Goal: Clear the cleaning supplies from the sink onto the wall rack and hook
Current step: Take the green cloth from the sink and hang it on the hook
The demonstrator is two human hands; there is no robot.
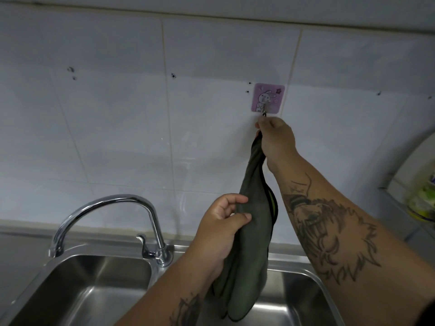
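A dark green cloth (253,231) hangs long and bunched above the steel sink (77,290). My right hand (276,140) pinches its top end just under the small metal hook of the purple adhesive wall hook (268,98) with a rabbit picture. Whether the cloth's loop is on the hook is hidden by my fingers. My left hand (221,229) grips the cloth's middle from the left side. The cloth's lower end dangles over the basin.
A chrome gooseneck faucet (110,217) stands behind the sink at the left. White wall tiles carry several small drill holes. At the right edge a wall rack (400,203) holds a yellow-green item (421,198).
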